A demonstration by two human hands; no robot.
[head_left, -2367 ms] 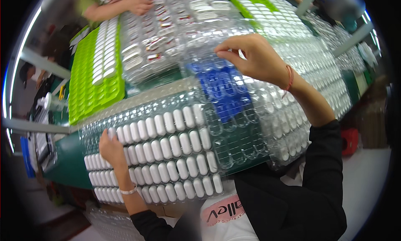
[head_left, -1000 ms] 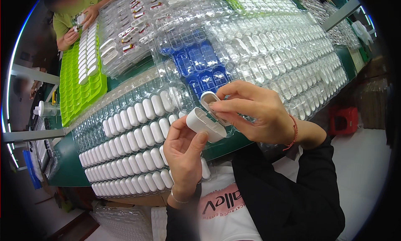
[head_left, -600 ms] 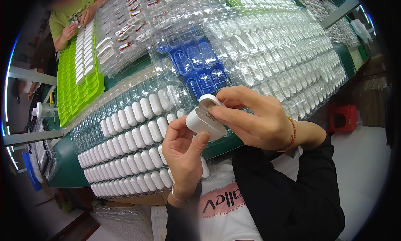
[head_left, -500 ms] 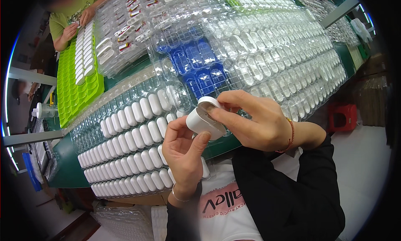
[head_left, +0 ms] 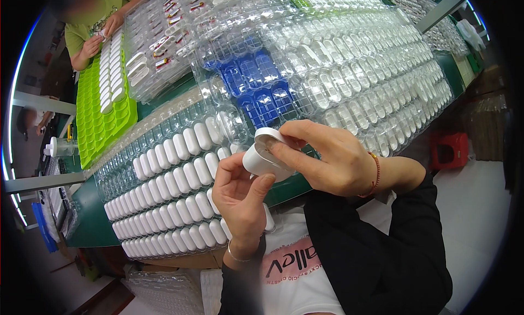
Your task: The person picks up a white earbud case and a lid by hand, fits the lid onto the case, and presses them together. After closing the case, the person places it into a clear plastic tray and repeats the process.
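While the white lid [head_left: 268,133] showed a visible gap from the white case body [head_left: 261,161] a second ago, its edge now appears to meet the open end, so the two parts look nearly mated. The left hand [head_left: 240,199] pinches the body between thumb and fingers; the right hand [head_left: 334,162] pinches the lid, both above the desk [head_left: 90,208]. Below, a clear blister tray [head_left: 115,178] holds rows of white oblong shells [head_left: 179,147], while a lime-green tray [head_left: 93,121] carries more white pieces [head_left: 117,93] along one side.
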